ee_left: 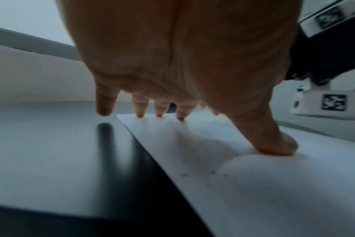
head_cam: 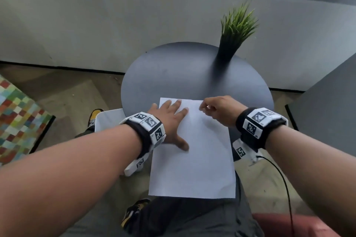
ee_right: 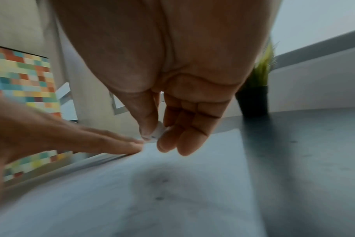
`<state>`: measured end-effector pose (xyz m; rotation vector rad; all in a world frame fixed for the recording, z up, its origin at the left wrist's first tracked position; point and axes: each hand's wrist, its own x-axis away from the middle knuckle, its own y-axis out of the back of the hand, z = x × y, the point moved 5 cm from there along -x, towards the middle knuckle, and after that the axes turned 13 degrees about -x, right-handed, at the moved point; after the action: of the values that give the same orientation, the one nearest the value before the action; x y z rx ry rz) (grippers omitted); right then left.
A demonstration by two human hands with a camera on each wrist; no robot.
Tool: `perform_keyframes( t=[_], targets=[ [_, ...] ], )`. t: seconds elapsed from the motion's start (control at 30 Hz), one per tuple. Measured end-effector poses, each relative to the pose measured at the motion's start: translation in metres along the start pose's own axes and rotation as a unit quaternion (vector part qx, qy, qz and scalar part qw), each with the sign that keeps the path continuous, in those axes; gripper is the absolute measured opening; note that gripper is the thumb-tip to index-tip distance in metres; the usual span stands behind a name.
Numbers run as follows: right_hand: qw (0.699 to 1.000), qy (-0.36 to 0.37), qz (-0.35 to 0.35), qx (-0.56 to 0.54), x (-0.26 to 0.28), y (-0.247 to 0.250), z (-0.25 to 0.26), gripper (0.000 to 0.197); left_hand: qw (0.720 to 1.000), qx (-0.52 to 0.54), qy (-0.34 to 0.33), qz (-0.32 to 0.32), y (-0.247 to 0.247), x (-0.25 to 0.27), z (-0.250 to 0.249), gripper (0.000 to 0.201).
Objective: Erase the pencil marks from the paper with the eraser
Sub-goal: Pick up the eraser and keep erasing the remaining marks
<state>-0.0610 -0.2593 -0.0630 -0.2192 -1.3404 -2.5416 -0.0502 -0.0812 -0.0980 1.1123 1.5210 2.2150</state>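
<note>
- The sheet of paper [head_cam: 192, 152] lay lengthwise on the near part of the round dark table [head_cam: 173, 75]; its near end stuck out past the table's edge, over the person's lap.
- The left hand [head_cam: 169, 121] lay flat on the left side of the sheet, fingers straight and spread; three fingertips [ee_left: 140, 114] pressed near the far edge, the thumb [ee_left: 274, 144] pressed further in, and the little finger hung over the bare table just beside the sheet's corner.
- The right hand [head_cam: 219, 110] was at the far right part of the sheet, fingers curled; it pinched a small white eraser [ee_right: 157, 132] between the thumb and the fingers, just beside the tips of the left hand's fingers; whether the eraser touched the sheet could not be told.
- Faint grey specks and smudges [ee_right: 159, 189] showed on the sheet under the right wrist; a few dark specks [ee_left: 203, 174] also showed near the left thumb.
- A potted grass plant [head_cam: 235, 32] stood at the far right of the table, well apart from the sheet; a cushion [head_cam: 19, 119] in coloured squares was off to the left, on the floor side.
</note>
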Motion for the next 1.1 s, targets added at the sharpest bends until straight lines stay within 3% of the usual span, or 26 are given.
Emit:
perform_keyframes(
  t=[0.07,0.23,0.3,0.47,0.5,0.63,0.67,0.73,0.8,0.9,0.97,1.1],
  targets=[
    [1.000,0.029,0.009,0.005,-0.005,-0.016,0.014,0.020,1.000,0.002,-0.001,0.008,-0.002,-0.006,0.004,0.135],
    [0.999,-0.028,-0.018,0.030,-0.021,-0.022,0.016,0.018,0.999,0.014,0.002,0.032,-0.007,-0.015,0.009,0.138],
    [0.999,-0.009,-0.021,0.032,-0.019,-0.026,0.019,0.013,0.999,0.019,0.001,0.033,-0.009,-0.017,0.010,0.138],
    [0.983,0.091,0.152,0.048,0.007,-0.057,0.045,0.002,0.999,0.030,-0.007,0.029,-0.009,-0.018,0.009,0.139],
    [0.985,0.086,0.141,0.058,0.002,-0.052,0.044,0.004,0.999,0.028,-0.007,0.027,-0.009,-0.018,0.009,0.139],
    [0.997,0.010,-0.008,0.081,-0.018,-0.031,0.024,0.015,0.999,0.021,-0.004,0.024,-0.010,-0.021,0.008,0.140],
    [0.996,0.034,0.000,0.086,-0.015,-0.037,0.028,0.015,0.999,0.023,-0.004,0.024,-0.011,-0.021,0.008,0.140],
    [0.989,0.085,0.084,0.082,-0.001,-0.055,0.045,0.014,0.999,0.028,-0.004,0.026,-0.013,-0.022,0.009,0.141],
    [0.984,0.095,0.132,0.077,0.005,-0.057,0.050,0.010,0.999,0.031,-0.004,0.026,-0.014,-0.022,0.009,0.142],
    [0.998,0.029,0.022,0.061,-0.015,-0.032,0.028,0.010,0.999,0.032,-0.002,0.017,-0.013,-0.023,0.008,0.141],
    [0.997,0.035,-0.017,0.065,-0.014,-0.033,0.026,0.010,0.999,0.031,-0.001,0.016,-0.014,-0.023,0.008,0.142],
    [0.983,0.121,0.118,0.069,0.007,-0.065,0.053,0.011,0.999,0.035,0.002,0.022,-0.015,-0.022,0.009,0.144]
  ],
)
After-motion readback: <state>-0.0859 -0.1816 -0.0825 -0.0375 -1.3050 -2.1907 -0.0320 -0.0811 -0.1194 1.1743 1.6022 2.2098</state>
